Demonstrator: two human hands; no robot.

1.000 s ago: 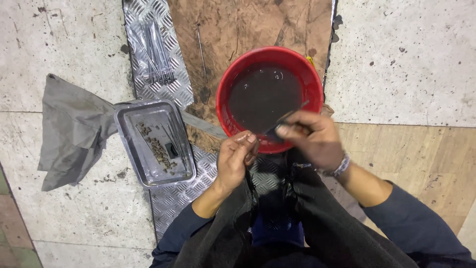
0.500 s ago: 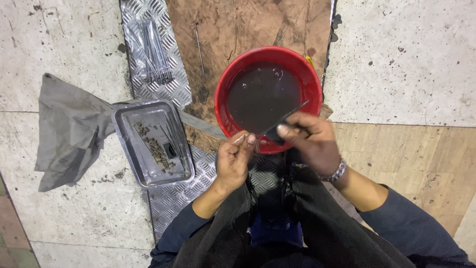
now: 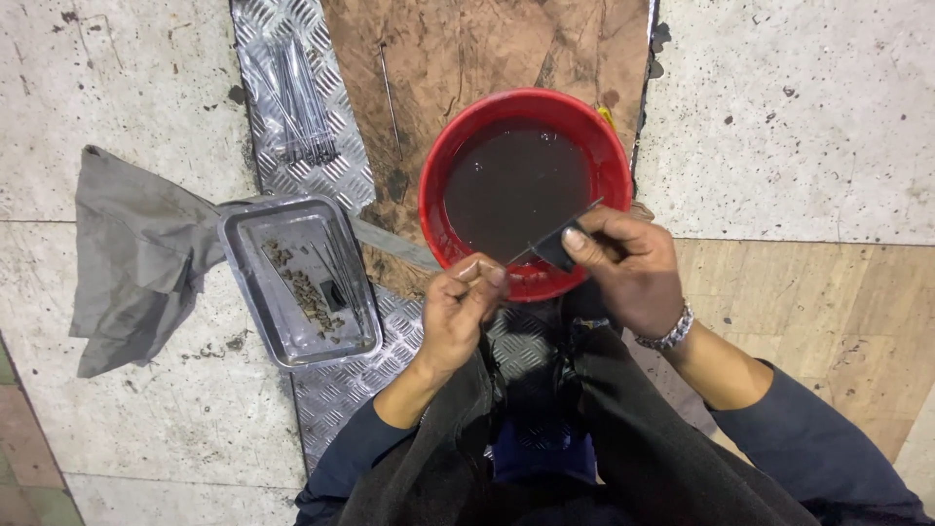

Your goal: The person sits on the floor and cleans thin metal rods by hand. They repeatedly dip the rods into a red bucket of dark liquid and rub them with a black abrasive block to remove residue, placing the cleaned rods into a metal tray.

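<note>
A red basin (image 3: 436,190) of dark liquid sits on the floor in front of me. Over its near rim my right hand (image 3: 623,273) grips a small dark pad wrapped around a thin metal rod (image 3: 565,232) that slants up over the liquid. My left hand (image 3: 458,312) pinches the rod's lower end between thumb and fingertips, just left of the right hand. A metal bracelet is on my right wrist.
A rectangular metal tray (image 3: 292,336) with small brownish bits and thin rods lies left of the basin. A grey cloth (image 3: 136,263) lies further left. A bundle of thin metal rods (image 3: 297,102) rests on checker-plate metal sheet (image 3: 346,390). Brown board is under the basin.
My hands have shifted slightly; the left fingers have closed tighter on the rod's end and the right hand has slid a little along it. Basin and tray have not moved.
</note>
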